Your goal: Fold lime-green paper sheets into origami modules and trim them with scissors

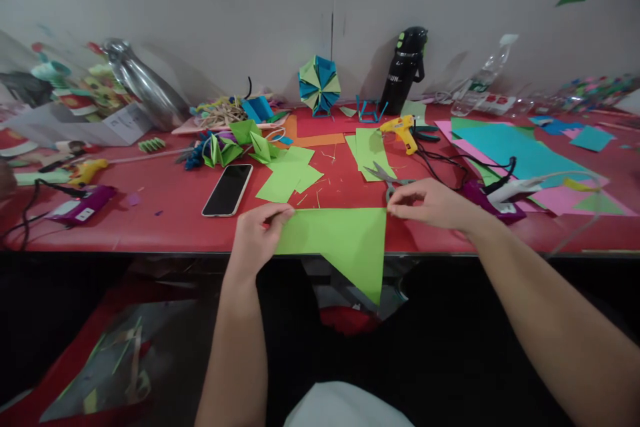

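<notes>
A light green paper sheet [345, 237] stretches between my two hands at the table's front edge, its lower part hanging past the edge to a point. My left hand [260, 237] pinches the upper left corner. At the upper right corner, my right hand [425, 203] has its thumb and finger closed on the paper. Just behind the right hand lie open scissors [387, 179]. Cut green paper pieces [287, 177] rest on the red table behind the sheet, and a phone [227, 191] lies left of them.
A yellow glue gun [401, 132] with a black cable sits behind the scissors. Purple power strips [493, 203] lie at right and left. Coloured sheets [525, 150] spread at the right. A folded paper ball [320, 85] and a black bottle [404, 70] stand by the wall.
</notes>
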A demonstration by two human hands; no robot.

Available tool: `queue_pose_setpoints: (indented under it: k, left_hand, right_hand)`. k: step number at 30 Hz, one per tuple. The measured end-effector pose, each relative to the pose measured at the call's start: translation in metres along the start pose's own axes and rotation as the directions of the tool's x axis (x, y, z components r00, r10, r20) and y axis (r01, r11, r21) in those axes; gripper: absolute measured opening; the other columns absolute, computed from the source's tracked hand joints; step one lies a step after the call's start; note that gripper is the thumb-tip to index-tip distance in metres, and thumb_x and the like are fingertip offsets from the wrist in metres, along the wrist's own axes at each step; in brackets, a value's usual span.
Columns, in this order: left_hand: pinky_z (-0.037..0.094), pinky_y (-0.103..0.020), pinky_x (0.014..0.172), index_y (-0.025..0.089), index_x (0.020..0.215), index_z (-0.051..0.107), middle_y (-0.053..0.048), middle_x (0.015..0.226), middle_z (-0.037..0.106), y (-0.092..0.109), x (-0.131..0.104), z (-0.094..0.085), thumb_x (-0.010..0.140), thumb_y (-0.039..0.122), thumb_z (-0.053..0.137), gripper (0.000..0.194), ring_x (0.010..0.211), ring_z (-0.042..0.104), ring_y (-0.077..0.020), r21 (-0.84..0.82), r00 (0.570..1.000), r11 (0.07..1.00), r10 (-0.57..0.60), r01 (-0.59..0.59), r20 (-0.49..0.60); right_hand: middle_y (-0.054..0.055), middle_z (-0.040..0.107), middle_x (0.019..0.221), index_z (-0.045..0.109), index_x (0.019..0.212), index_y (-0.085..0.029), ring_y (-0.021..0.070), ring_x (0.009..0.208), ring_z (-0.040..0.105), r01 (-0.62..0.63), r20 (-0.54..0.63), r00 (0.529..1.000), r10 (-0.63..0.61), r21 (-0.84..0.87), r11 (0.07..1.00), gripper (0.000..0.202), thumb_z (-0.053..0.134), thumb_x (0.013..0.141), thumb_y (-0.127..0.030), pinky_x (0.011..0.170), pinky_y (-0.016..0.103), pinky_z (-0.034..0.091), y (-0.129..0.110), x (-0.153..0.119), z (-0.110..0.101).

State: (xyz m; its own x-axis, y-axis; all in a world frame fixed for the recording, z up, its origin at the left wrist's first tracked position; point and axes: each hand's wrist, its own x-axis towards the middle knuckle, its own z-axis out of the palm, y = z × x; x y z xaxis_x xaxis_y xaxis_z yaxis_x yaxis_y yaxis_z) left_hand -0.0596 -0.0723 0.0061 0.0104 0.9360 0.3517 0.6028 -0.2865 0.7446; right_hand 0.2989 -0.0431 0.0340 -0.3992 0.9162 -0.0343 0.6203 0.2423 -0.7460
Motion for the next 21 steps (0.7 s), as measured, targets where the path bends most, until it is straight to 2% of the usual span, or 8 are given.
queue_pose_setpoints:
  k: [3,6,10,13,16,18,20,21]
  left_hand:
    - [0.056,-0.027,0.074,0.02,0.088,0.078,-0.002,0.088,0.079,-0.013,0.001,-0.016,0.09,0.038,0.067,0.021,0.081,0.071,-0.0196,0.03,0.983,0.997,-0.063,0.07,-0.175]
    - [0.053,-0.025,0.065,0.019,0.09,0.078,-0.002,0.083,0.077,-0.022,0.002,-0.017,0.086,0.041,0.072,0.024,0.073,0.068,-0.0168,-0.076,0.96,0.987,-0.153,0.139,-0.236]
    - [0.057,-0.029,0.074,0.018,0.094,0.078,-0.004,0.087,0.077,-0.028,0.004,0.003,0.086,0.044,0.072,0.028,0.079,0.071,-0.0193,-0.268,0.95,0.952,-0.212,0.148,-0.229]
    - [0.059,-0.034,0.082,0.017,0.101,0.077,-0.008,0.094,0.078,-0.025,0.005,0.014,0.088,0.05,0.07,0.036,0.088,0.073,-0.0229,-0.306,0.96,0.935,-0.233,0.178,-0.153]
    - [0.055,-0.043,0.101,0.019,0.124,0.07,-0.013,0.124,0.074,-0.013,0.001,0.01,0.088,0.058,0.069,0.053,0.116,0.069,-0.0289,-0.19,0.99,0.974,-0.137,0.127,-0.044]
    - [0.038,-0.052,0.12,0.025,0.143,0.058,-0.014,0.155,0.052,-0.001,-0.004,0.006,0.074,0.061,0.082,0.081,0.145,0.048,-0.0349,0.032,0.997,0.999,-0.008,0.005,0.075]
    - [0.024,-0.06,0.126,0.029,0.154,0.045,-0.013,0.168,0.034,0.012,-0.009,0.005,0.064,0.064,0.088,0.106,0.156,0.028,-0.0396,0.19,0.972,0.975,0.067,-0.111,0.224]
    - [0.021,-0.062,0.126,0.031,0.157,0.041,-0.012,0.17,0.031,0.018,-0.011,0.007,0.064,0.063,0.088,0.109,0.157,0.023,-0.0406,0.247,0.956,0.957,0.076,-0.149,0.283]
  right_hand:
    - [0.003,0.076,0.076,0.075,0.075,-0.022,0.0221,0.074,0.068,-0.085,-0.12,0.989,0.084,-0.001,0.996,0.02,0.075,0.079,-0.041,0.074,0.036,0.053,0.015,-0.002,-0.016]
    - [0.007,0.078,0.091,0.078,0.09,-0.022,0.0251,0.087,0.07,-0.089,-0.244,0.963,0.113,0.107,0.99,0.032,0.072,0.084,-0.053,0.083,0.041,0.054,0.015,-0.002,-0.019]
    - [0.007,0.077,0.113,0.075,0.114,-0.027,0.0247,0.1,0.071,-0.072,-0.088,0.991,0.099,0.272,0.96,0.043,0.075,0.083,-0.057,0.086,0.039,0.056,-0.002,0.001,-0.001]
    - [0.003,0.075,0.088,0.074,0.092,-0.022,0.0199,0.081,0.069,-0.092,0.018,0.996,0.091,0.306,0.948,0.038,0.081,0.077,-0.056,0.071,0.032,0.054,-0.007,0.003,0.011]
    - [0.002,0.072,0.079,0.072,0.088,-0.019,0.0166,0.073,0.064,-0.113,0.005,0.993,0.117,0.329,0.937,0.038,0.08,0.078,-0.056,0.066,0.029,0.05,-0.001,0.007,0.013]
    - [0.003,0.075,0.086,0.075,0.096,-0.02,0.0171,0.078,0.066,-0.149,-0.032,0.985,0.172,0.355,0.923,0.038,0.081,0.077,-0.052,0.07,0.03,0.051,0.004,0.008,0.011]
    - [0.003,0.078,0.094,0.077,0.102,-0.022,0.0183,0.084,0.069,-0.189,-0.041,0.975,0.22,0.373,0.908,0.037,0.082,0.076,-0.048,0.075,0.031,0.054,0.008,0.009,0.008]
    - [0.003,0.079,0.097,0.078,0.106,-0.024,0.0189,0.087,0.07,-0.201,-0.039,0.972,0.233,0.381,0.902,0.036,0.082,0.077,-0.045,0.076,0.031,0.055,0.009,0.009,0.008]
